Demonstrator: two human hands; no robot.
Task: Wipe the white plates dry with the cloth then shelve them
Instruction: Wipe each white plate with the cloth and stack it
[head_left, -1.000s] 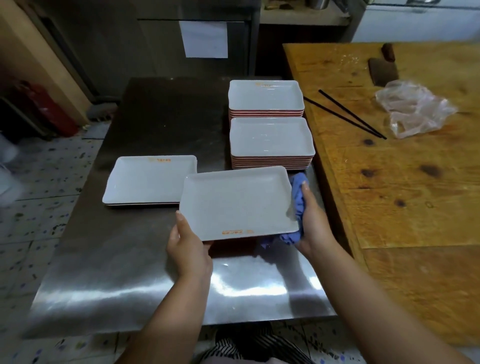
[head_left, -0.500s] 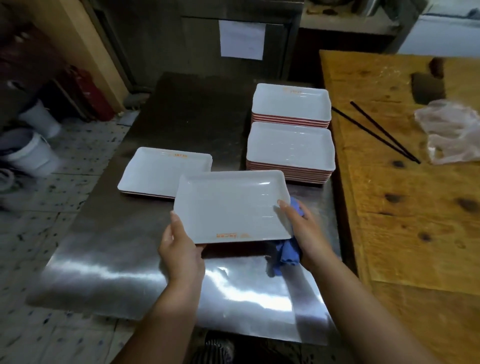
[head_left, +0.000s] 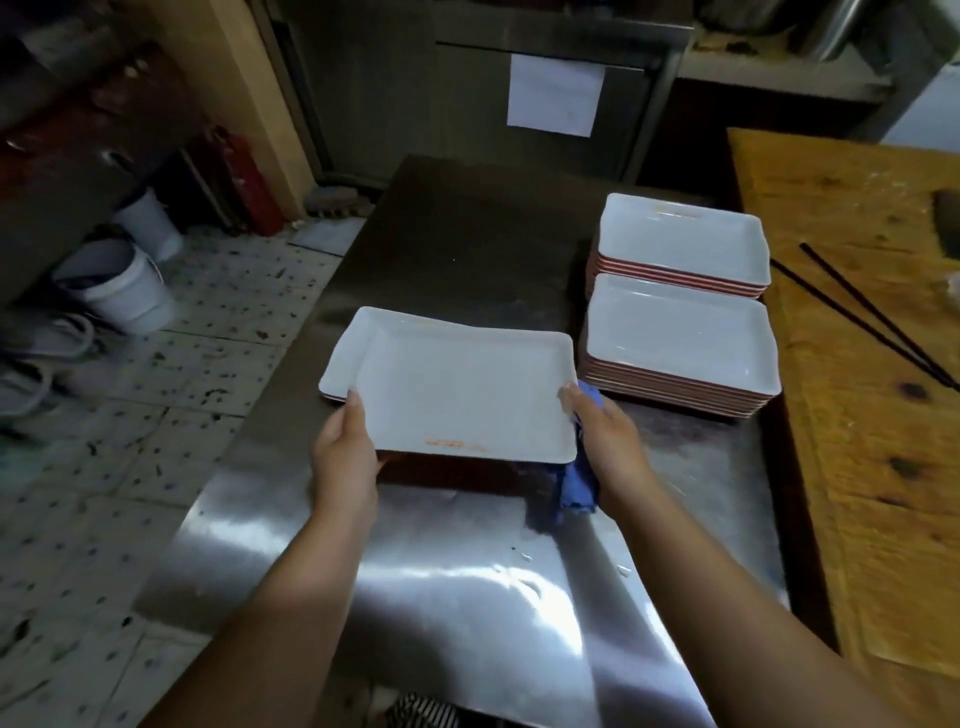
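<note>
1. The person holds one white rectangular plate over the steel table, just above another white plate that lies on the table and shows only along the left edge.
2. Judged from this, the step in hand is setting a wiped plate down onto a small pile of finished ones; shelving has not begun.
3. The left hand grips the plate's near left edge, thumb on top of the rim and fingers curled beneath.
4. The right hand holds the near right edge the same way, with the blue cloth bunched against its palm and hanging below the plate.
5. Both forearms reach forward from the bottom of the view, roughly parallel, and the plate sits nearly level with its orange mark toward the person.
6. Two stacks of white plates with red undersides wait on the right of the table: the near stack and the far stack, touching or nearly so.
7. The next move probably calls for lowering the plate squarely onto the one beneath, freeing both hands while keeping the cloth, then reaching right to lift the top plate off the near stack.
8. Black chopsticks lie on the wooden table to the right.
</note>
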